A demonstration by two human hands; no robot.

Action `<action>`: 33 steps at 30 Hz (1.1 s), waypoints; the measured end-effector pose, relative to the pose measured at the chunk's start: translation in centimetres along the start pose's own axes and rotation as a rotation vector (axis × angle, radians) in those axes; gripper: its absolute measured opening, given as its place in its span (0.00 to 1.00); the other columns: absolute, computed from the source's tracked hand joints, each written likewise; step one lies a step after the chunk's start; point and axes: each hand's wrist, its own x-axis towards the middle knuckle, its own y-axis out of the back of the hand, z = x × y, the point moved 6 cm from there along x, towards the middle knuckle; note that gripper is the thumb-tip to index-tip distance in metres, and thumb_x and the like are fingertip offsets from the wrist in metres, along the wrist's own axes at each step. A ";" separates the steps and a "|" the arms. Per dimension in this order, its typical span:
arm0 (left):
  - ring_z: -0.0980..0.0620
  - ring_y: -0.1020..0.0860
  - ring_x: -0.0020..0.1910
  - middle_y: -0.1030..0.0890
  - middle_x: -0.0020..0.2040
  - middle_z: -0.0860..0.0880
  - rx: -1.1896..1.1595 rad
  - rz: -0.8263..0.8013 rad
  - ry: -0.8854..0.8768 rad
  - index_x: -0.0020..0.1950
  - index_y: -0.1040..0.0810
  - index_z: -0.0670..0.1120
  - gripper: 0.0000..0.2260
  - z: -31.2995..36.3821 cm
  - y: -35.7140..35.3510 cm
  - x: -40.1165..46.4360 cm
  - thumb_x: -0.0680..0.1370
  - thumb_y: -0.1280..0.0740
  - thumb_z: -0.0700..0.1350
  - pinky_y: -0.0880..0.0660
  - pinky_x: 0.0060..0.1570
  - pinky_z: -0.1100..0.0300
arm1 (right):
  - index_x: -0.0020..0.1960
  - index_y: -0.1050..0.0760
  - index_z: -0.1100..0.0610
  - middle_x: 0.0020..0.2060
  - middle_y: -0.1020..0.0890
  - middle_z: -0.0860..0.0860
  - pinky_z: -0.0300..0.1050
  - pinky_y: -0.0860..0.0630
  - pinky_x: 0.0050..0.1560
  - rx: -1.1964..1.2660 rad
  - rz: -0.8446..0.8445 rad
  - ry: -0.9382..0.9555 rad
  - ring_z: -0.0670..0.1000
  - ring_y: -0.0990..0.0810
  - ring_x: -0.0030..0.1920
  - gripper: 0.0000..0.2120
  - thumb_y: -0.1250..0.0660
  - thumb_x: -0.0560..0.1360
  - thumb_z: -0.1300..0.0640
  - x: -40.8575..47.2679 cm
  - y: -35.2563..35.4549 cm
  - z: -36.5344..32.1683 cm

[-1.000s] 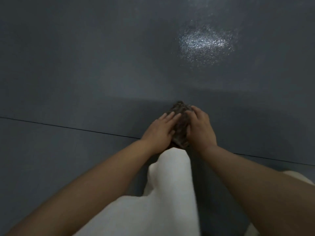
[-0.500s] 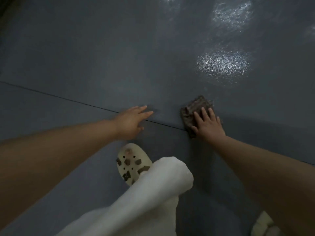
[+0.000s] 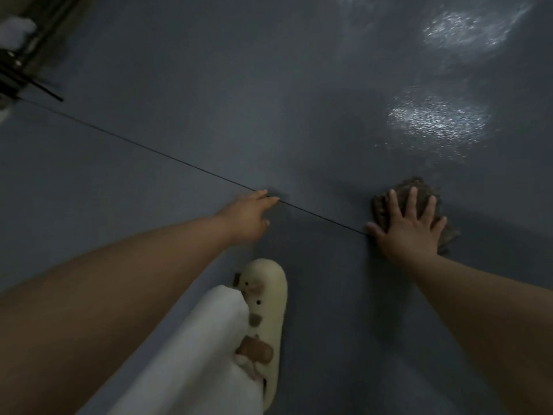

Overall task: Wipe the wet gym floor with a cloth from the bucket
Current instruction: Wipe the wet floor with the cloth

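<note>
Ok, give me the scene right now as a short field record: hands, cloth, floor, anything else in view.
right hand: flat, fingers spread, pressing the cloth
cloth: dark, crumpled, on the floor under the right hand
left hand: fingers straight, holds nothing, at the floor seam
floor: grey, glossy patches beyond the cloth
shoe: cream clog, near the middle
bucket: not in view

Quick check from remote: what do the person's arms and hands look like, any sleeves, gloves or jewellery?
Both forearms are bare to the frame edge: no sleeves in view. The left hand and right hand wear no gloves, and no rings, watch or bands show. Lower down, a white trouser leg and a cream clog with brown charms are visible.
</note>
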 end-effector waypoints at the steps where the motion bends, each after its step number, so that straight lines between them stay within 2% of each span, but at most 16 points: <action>1: 0.46 0.48 0.76 0.50 0.78 0.45 -0.006 0.007 0.032 0.77 0.47 0.48 0.27 -1.1 -0.4 0.4 0.81 0.40 0.45 0.48 0.72 0.59 | 0.77 0.57 0.44 0.77 0.60 0.51 0.66 0.60 0.72 0.023 0.032 -0.002 0.61 0.64 0.75 0.31 0.49 0.79 0.38 0.1 -0.1 -0.2; 4: 0.45 0.48 0.76 0.51 0.78 0.42 -0.029 -0.051 0.115 0.78 0.49 0.46 0.28 -4.0 -2.2 0.7 0.81 0.40 0.45 0.49 0.71 0.60 | 0.77 0.54 0.45 0.77 0.57 0.50 0.64 0.60 0.72 0.032 0.088 -0.019 0.58 0.63 0.76 0.25 0.54 0.81 0.44 0.3 -0.4 -1.1; 8: 0.45 0.51 0.77 0.54 0.78 0.44 -0.055 -0.145 0.139 0.78 0.51 0.46 0.28 -6.0 -4.5 0.7 0.81 0.41 0.44 0.50 0.73 0.57 | 0.77 0.53 0.44 0.77 0.56 0.49 0.61 0.62 0.72 0.034 0.100 0.039 0.56 0.62 0.76 0.24 0.56 0.82 0.44 1.0 -0.9 -4.8; 12: 0.47 0.51 0.77 0.54 0.78 0.46 -0.083 -0.219 0.104 0.78 0.50 0.44 0.26 -6.9 -6.8 0.7 0.82 0.43 0.42 0.51 0.73 0.57 | 0.77 0.54 0.44 0.77 0.57 0.47 0.58 0.63 0.72 -0.046 0.017 0.330 0.54 0.62 0.76 0.24 0.57 0.82 0.44 1.4 -2.4 -13.8; 15: 0.46 0.44 0.75 0.45 0.77 0.43 -0.105 -0.188 0.102 0.75 0.41 0.41 0.23 -7.6 -6.9 0.5 0.80 0.41 0.40 0.46 0.72 0.58 | 0.77 0.54 0.45 0.77 0.58 0.47 0.58 0.64 0.72 -0.125 -0.076 0.564 0.54 0.63 0.76 0.24 0.56 0.82 0.44 -0.5 -4.8 -20.0; 17: 0.43 0.35 0.70 0.35 0.71 0.40 -0.140 -0.136 0.138 0.68 0.32 0.38 0.19 -8.7 -6.4 0.4 0.77 0.40 0.37 0.39 0.67 0.56 | 0.77 0.56 0.46 0.77 0.58 0.48 0.57 0.65 0.72 -0.202 -0.119 0.674 0.54 0.63 0.76 0.25 0.57 0.82 0.44 -2.6 -6.4 -21.9; 19: 0.41 0.31 0.66 0.31 0.67 0.40 -0.153 -0.093 0.176 0.64 0.29 0.38 0.17 -9.8 -6.1 0.4 0.75 0.40 0.35 0.34 0.64 0.54 | 0.78 0.57 0.47 0.77 0.58 0.49 0.56 0.67 0.71 -0.284 -0.166 0.780 0.54 0.62 0.76 0.26 0.61 0.81 0.42 -5.2 -8.2 -22.3; 21: 0.42 0.35 0.70 0.35 0.71 0.41 -0.145 -0.092 0.172 0.70 0.34 0.38 0.21 -10.0 -6.0 0.6 0.76 0.40 0.35 0.37 0.68 0.54 | 0.77 0.52 0.48 0.77 0.52 0.50 0.58 0.65 0.71 -0.356 -0.179 0.929 0.56 0.56 0.77 0.31 0.67 0.76 0.41 -7.9 -10.0 -22.0; 23: 0.45 0.45 0.75 0.46 0.77 0.43 -0.140 -0.148 0.146 0.76 0.45 0.40 0.26 -9.5 -6.3 0.7 0.79 0.41 0.37 0.46 0.71 0.59 | 0.73 0.36 0.47 0.73 0.36 0.51 0.62 0.52 0.69 -0.426 -0.194 1.016 0.58 0.39 0.74 0.31 0.61 0.75 0.43 -9.8 -11.4 -21.0; 24: 0.47 0.48 0.76 0.50 0.78 0.44 -0.149 -0.167 0.129 0.77 0.48 0.42 0.27 -9.2 -6.5 0.8 0.80 0.42 0.38 0.48 0.71 0.60 | 0.71 0.31 0.47 0.71 0.32 0.50 0.63 0.47 0.68 -0.439 -0.175 1.045 0.58 0.35 0.71 0.29 0.58 0.75 0.44 -10.2 -11.7 -20.6; 27: 0.46 0.50 0.76 0.54 0.78 0.45 -0.167 -0.208 0.122 0.78 0.49 0.46 0.27 -8.8 -7.0 0.9 0.81 0.42 0.40 0.47 0.71 0.58 | 0.72 0.36 0.45 0.73 0.36 0.50 0.62 0.51 0.70 -0.520 -0.206 1.154 0.58 0.39 0.74 0.28 0.59 0.76 0.43 -9.9 -12.1 -19.9; 30: 0.44 0.49 0.76 0.55 0.78 0.44 -0.121 -0.227 0.125 0.78 0.49 0.48 0.27 -8.7 -7.3 1.1 0.80 0.42 0.42 0.45 0.72 0.54 | 0.68 0.30 0.42 0.70 0.29 0.49 0.61 0.41 0.69 -0.469 -0.184 1.138 0.56 0.33 0.70 0.25 0.55 0.76 0.42 -8.3 -10.2 -19.3; 31: 0.44 0.49 0.76 0.55 0.78 0.44 -0.100 -0.229 0.130 0.78 0.49 0.49 0.28 -8.6 -7.4 1.1 0.80 0.42 0.43 0.45 0.72 0.54 | 0.68 0.30 0.42 0.70 0.30 0.49 0.60 0.41 0.69 -0.436 -0.164 1.108 0.56 0.33 0.71 0.26 0.55 0.76 0.41 -7.6 -9.4 -18.8; 33: 0.43 0.49 0.76 0.56 0.78 0.44 -0.090 -0.231 0.133 0.78 0.50 0.50 0.28 -8.2 -7.4 1.3 0.80 0.42 0.43 0.45 0.73 0.53 | 0.74 0.41 0.41 0.75 0.42 0.48 0.57 0.54 0.73 -0.402 -0.130 1.017 0.55 0.45 0.75 0.30 0.62 0.75 0.39 -5.6 -8.2 -17.0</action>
